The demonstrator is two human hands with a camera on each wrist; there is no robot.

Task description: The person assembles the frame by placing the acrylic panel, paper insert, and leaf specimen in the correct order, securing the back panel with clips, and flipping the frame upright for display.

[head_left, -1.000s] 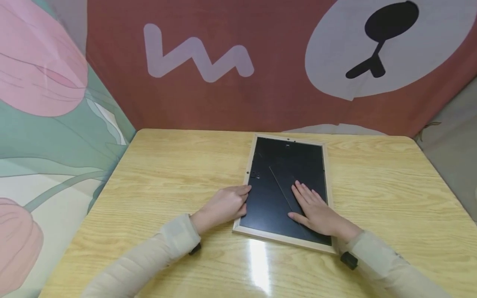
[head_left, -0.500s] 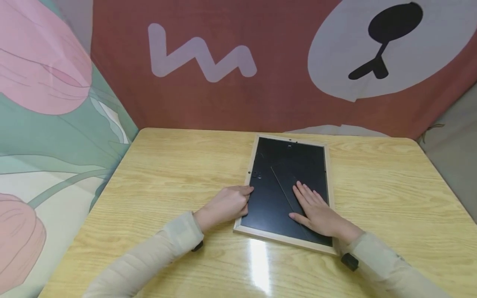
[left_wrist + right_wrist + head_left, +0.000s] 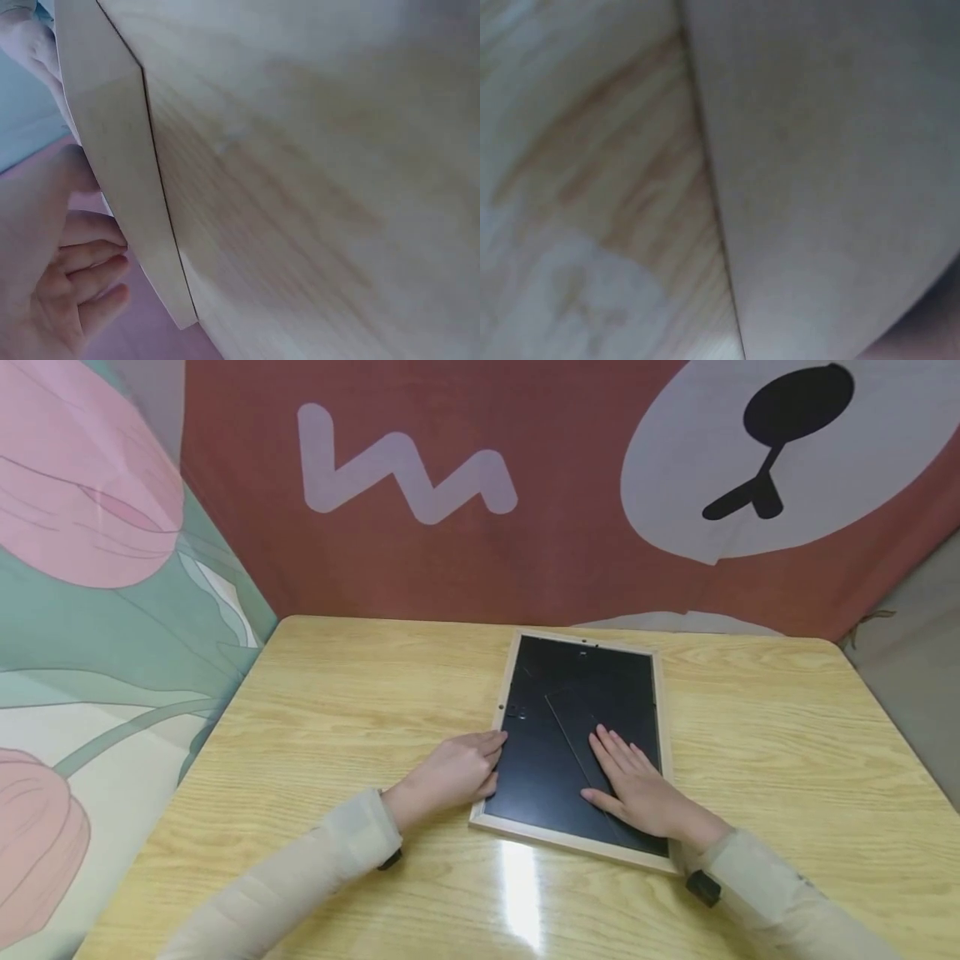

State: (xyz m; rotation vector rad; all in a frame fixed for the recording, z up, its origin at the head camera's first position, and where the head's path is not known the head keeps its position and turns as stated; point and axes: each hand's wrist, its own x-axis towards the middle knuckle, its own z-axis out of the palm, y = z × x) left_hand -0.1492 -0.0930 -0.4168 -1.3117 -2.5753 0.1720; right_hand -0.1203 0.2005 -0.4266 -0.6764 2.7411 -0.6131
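A picture frame (image 3: 573,845) with a light wooden rim lies back side up on the table. Its black backing board (image 3: 525,785) shows a slanted stand flap and small metal fittings along the edges. My left hand (image 3: 450,772) holds the left rim, thumb and forefinger at the edge of the board; the left wrist view has the other fingers curled beside the rim (image 3: 124,142). Flat on the lower right of the board rests my right hand (image 3: 637,789), fingers spread. The right wrist view is mostly filled by the blurred rim (image 3: 817,187) and hardly shows that hand.
The wood-grain table (image 3: 337,693) extends to both sides of the frame. Behind it hangs a red-brown cloth (image 3: 450,568) with a cartoon face, and a floral cloth (image 3: 112,643) stands on the left. Each wrist wears a small black camera (image 3: 702,887).
The left hand's fingers have shifted very slightly along the left rim. My right hand stays flat in the same place, and the frame has not visibly moved on the table.
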